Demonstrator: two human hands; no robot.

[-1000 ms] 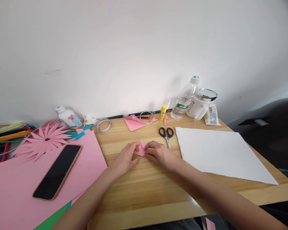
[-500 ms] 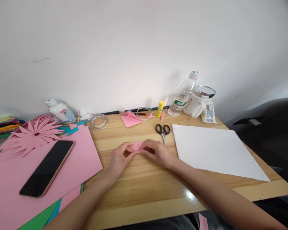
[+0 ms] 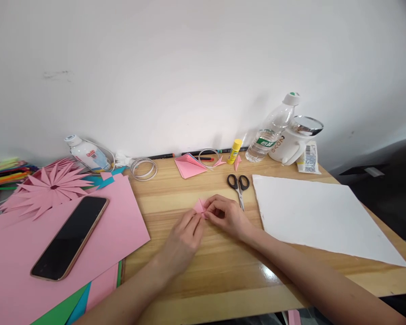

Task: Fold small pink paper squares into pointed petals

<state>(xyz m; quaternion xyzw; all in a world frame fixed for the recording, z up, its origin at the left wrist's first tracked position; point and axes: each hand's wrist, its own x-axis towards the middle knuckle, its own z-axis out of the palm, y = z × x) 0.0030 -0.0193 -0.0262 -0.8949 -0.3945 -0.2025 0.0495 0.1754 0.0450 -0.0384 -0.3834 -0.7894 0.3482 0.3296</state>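
Between my two hands, at the middle of the wooden table, is a small folded piece of pink paper with a crease running through it. My left hand lies over its lower left part, fingers together and pressed on it. From the right, my right hand pinches its edge between thumb and fingers. The fingers hide much of the paper's lower half. Black-handled scissors lie just beyond my right hand, apart from it.
A white board lies to the right. Pink sheets with a phone and a pink paper flower are on the left. Along the wall stand a yellow glue stick, a water bottle and a mug.
My left hand has turned and come in from below, its fingers now over the paper instead of pinching its left side. My right hand keeps its pinch. The view has shifted slightly left.
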